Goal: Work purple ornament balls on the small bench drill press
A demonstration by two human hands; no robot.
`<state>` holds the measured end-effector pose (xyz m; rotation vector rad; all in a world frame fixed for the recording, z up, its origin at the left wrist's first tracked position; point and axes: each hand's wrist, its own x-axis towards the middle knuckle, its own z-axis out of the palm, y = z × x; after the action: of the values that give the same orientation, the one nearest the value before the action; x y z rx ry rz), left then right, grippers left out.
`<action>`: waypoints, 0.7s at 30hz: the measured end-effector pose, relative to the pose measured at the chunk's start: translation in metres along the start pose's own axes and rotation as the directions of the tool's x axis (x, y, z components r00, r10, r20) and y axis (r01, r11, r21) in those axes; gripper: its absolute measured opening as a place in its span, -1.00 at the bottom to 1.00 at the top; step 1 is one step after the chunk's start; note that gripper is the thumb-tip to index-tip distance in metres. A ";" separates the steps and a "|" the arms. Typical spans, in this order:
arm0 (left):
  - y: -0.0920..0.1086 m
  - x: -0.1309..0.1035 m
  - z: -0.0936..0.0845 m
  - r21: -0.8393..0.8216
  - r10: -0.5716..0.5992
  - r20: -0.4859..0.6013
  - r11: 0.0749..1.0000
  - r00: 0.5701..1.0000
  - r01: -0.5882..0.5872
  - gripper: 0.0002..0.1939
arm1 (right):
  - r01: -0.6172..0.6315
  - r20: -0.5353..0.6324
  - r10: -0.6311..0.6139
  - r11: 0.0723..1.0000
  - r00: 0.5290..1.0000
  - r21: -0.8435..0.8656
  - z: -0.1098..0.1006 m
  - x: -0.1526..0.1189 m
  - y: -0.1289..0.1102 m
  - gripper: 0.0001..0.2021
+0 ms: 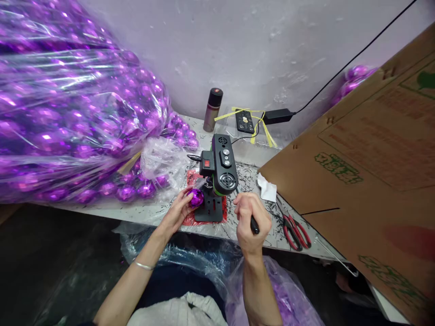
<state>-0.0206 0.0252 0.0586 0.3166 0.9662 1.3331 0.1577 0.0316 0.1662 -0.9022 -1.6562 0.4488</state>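
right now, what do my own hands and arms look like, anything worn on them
Both the left hand and the right hand are ungloved. A slim, silver-coloured bangle rings the left forearm, while no bangle shows on the right forearm. No sleeves cover the visible lengths of either.

Left fingers (184, 199) hold purple ball (196, 198) beside black machine (224, 166); right fingers (245, 206) grip black handle (254, 225).
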 end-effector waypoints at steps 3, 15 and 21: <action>-0.006 0.003 0.005 0.134 0.099 0.005 0.986 0.995 -0.099 -0.47 | -0.031 0.008 0.031 0.999 0.999 0.013 0.000 0.004 -0.005 -0.76; -0.039 0.024 0.013 0.487 0.451 0.065 0.764 0.890 -0.423 -0.48 | 0.022 0.040 -0.021 1.000 0.999 -0.012 -0.003 -0.002 0.000 -0.75; -0.047 0.027 0.005 0.631 0.506 0.192 0.593 0.841 -0.500 -0.46 | 0.032 0.037 -0.032 0.999 0.999 -0.007 -0.003 -0.004 0.001 -0.73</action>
<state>0.0127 0.0391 0.0175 1.2250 1.4150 1.4448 0.1612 0.0285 0.1638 -0.8766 -1.7051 0.4399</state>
